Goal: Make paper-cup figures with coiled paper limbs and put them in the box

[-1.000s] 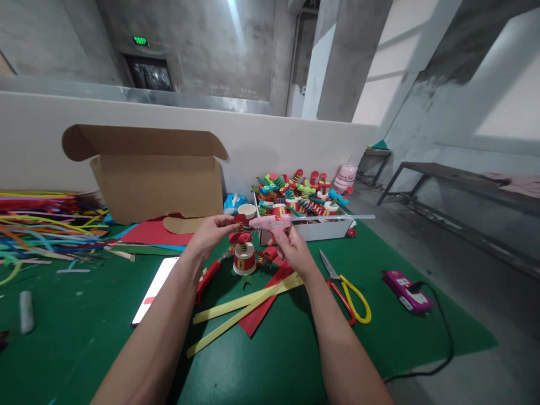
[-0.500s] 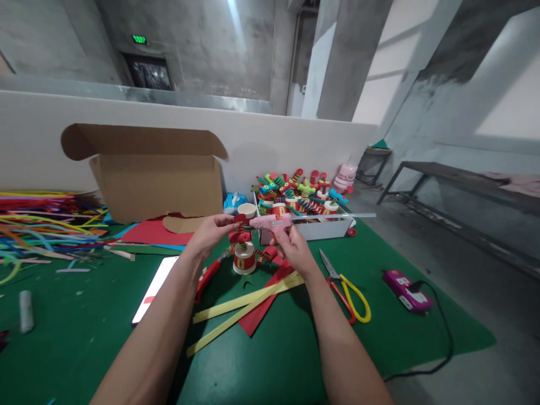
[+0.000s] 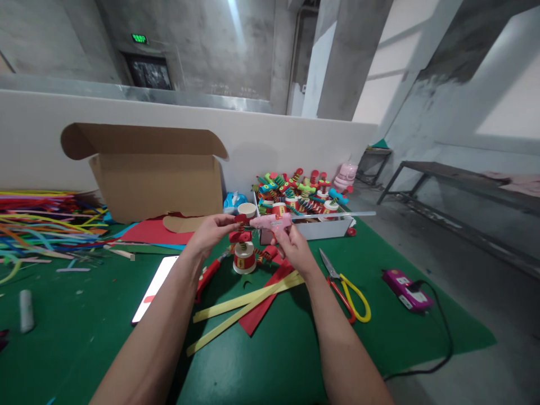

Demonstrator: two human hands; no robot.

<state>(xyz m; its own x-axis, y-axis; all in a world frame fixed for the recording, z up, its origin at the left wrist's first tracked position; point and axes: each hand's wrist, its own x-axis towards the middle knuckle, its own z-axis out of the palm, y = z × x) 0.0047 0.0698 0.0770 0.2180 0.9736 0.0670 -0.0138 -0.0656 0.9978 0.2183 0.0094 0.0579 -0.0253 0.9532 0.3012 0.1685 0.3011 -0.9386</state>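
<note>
A pink glue gun [image 3: 273, 223] with a long clear glue stick out of its back is held in my right hand [image 3: 293, 246]. Its nozzle points left, at the top of a paper-cup figure [image 3: 244, 259]. This figure stands upright on the table, with a red and white cup body, a folded-paper spring and red paper parts. My left hand [image 3: 215, 230] pinches the red paper disc [image 3: 241, 219] at the figure's top. Yellow paper strips [image 3: 236, 304] and a red paper strip [image 3: 257, 315] lie in front of it.
Yellow-and-red-handled scissors [image 3: 343, 289] lie right of my right forearm. A box of finished figures [image 3: 320, 229] stands behind. A phone [image 3: 156, 287], coloured strips [image 3: 46, 225] and an open cardboard box [image 3: 158, 185] are leftward. At right, a purple power block [image 3: 407, 291] trails a black cable.
</note>
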